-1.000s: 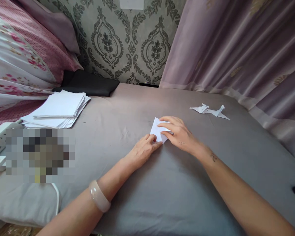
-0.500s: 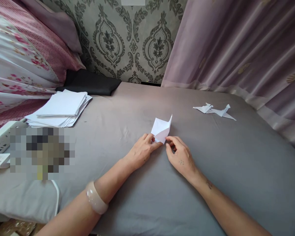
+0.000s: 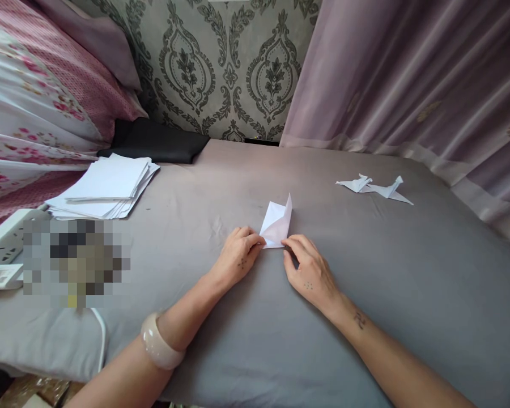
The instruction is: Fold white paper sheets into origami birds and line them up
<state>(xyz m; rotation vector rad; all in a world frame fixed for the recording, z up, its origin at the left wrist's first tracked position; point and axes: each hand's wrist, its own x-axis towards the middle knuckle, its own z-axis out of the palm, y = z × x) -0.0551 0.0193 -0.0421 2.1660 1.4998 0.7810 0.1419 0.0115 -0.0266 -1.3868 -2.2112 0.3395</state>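
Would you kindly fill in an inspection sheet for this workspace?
Surface: grey cloth, lightly wrinkled.
Job's things: one folded paper, a flap raised on its right side; two paper figures lie beyond it to the right.
Clutter: paper stack, loosely squared, far left; black item behind it; pixelated patch nearer, contents unreadable.
Hands: left hand at the paper's near left corner, right hand at its near right; grip unclear.
Cables: white cable near left, ends not visible; power strip at left edge.
Surroundings: patterned wall, mauve curtain, flowered cloth.
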